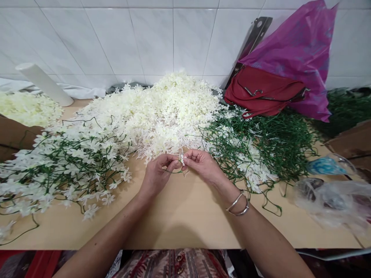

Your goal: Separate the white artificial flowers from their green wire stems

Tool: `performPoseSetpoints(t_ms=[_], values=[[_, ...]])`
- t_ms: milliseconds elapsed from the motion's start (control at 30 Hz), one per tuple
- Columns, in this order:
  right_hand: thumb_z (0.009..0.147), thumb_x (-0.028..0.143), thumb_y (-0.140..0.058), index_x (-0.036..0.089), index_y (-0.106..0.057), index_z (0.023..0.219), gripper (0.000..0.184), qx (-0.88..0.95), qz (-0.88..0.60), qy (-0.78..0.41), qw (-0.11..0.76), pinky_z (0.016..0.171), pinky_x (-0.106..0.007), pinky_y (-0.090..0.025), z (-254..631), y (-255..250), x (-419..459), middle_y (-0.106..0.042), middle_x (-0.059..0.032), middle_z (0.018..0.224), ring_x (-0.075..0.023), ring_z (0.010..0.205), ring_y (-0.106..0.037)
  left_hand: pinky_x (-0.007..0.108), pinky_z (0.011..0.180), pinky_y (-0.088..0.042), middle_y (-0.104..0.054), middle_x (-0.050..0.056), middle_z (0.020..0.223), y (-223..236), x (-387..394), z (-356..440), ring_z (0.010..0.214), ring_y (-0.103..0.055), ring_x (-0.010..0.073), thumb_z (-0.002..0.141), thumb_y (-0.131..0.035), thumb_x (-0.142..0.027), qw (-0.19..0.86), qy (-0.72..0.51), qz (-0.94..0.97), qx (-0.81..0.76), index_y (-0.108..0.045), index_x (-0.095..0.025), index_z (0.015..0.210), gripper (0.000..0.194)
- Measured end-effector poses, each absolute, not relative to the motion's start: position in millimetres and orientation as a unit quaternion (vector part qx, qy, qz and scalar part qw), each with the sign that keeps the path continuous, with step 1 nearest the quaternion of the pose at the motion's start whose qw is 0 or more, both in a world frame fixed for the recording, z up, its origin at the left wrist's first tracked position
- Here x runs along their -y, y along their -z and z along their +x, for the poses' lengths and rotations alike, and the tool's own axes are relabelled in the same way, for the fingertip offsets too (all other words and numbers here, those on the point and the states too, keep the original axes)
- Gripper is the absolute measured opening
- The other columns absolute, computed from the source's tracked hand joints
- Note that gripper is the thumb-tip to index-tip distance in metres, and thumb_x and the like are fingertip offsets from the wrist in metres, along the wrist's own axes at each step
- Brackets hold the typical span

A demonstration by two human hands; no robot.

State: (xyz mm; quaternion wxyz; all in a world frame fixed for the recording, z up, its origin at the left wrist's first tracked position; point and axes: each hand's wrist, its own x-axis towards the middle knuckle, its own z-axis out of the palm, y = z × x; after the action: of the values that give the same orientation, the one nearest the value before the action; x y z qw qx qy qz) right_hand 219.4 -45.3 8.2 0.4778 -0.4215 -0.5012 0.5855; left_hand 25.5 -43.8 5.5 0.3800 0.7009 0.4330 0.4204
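Observation:
My left hand (159, 172) and my right hand (202, 164) meet above the table, both closed in a pinch. Between the fingertips is a small white artificial flower (181, 158), gripped by the right hand. A thin green stem (173, 171) runs from the left fingers toward it; the exact joint is hidden by the fingers. Just beyond the hands rises a large heap of loose white and cream flower heads (162, 112). Left of them lies a pile of white flowers on green stems (78, 166). On the right is a tangle of green stems (269, 143).
A red handbag (261, 90) and a purple plastic bag (298, 50) lean near the tiled wall (150, 38). At the right are a clear plastic bag (333, 199) and a blue-patterned item (327, 166). A white roll (45, 85) stands at the left, near a brown box (14, 139).

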Motion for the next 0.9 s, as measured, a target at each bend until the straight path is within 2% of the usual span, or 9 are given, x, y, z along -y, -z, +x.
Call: performPoseSetpoints(t_ms=[167, 433, 733, 900], values=[[0.076, 0.053, -0.086, 0.021, -0.067, 0.084, 0.038, 0.503, -0.430, -0.585, 0.469, 0.067, -0.029, -0.055, 212.7, 2.5, 46.1, -0.072, 0.0008, 0.073, -0.0155, 0.066, -0.070, 0.029, 0.081, -0.062, -0.081, 0.006, 0.088, 13.6, 48.3, 23.5, 0.084, -0.078, 0.0196, 0.100, -0.065, -0.041, 0.436, -0.433, 0.667, -0.421, -0.073, -0.019, 0.101, 0.023], [0.086, 0.052, -0.078, 0.021, -0.064, 0.085, 0.035, 0.519, -0.442, -0.577, 0.450, 0.064, -0.027, -0.052, 209.2, -4.6, 51.3, -0.069, 0.0009, 0.072, -0.0138, 0.066, -0.066, 0.026, 0.080, -0.061, -0.080, 0.004, 0.086, 10.1, 48.7, 23.5, 0.081, -0.077, 0.0165, 0.101, -0.066, -0.035, 0.461, -0.439, 0.659, -0.400, -0.073, -0.018, 0.097, 0.019], [0.091, 0.047, -0.073, 0.020, -0.062, 0.087, 0.029, 0.521, -0.475, -0.553, 0.443, 0.061, -0.025, -0.048, 204.5, 1.0, 53.9, -0.066, 0.0021, 0.070, -0.0125, 0.063, -0.064, 0.022, 0.074, -0.060, -0.079, 0.002, 0.082, 8.8, 48.2, 24.4, 0.077, -0.076, 0.0144, 0.099, -0.067, -0.029, 0.447, -0.446, 0.659, -0.407, -0.073, -0.018, 0.095, 0.013], [0.089, 0.047, -0.075, 0.020, -0.062, 0.089, 0.030, 0.509, -0.482, -0.563, 0.437, 0.059, -0.025, -0.048, 202.9, 2.7, 50.9, -0.067, 0.0016, 0.074, -0.0130, 0.064, -0.067, 0.023, 0.073, -0.061, -0.079, 0.002, 0.079, 9.6, 46.6, 26.3, 0.075, -0.076, 0.0153, 0.098, -0.068, -0.028, 0.446, -0.444, 0.656, -0.416, -0.073, -0.018, 0.091, 0.013]])
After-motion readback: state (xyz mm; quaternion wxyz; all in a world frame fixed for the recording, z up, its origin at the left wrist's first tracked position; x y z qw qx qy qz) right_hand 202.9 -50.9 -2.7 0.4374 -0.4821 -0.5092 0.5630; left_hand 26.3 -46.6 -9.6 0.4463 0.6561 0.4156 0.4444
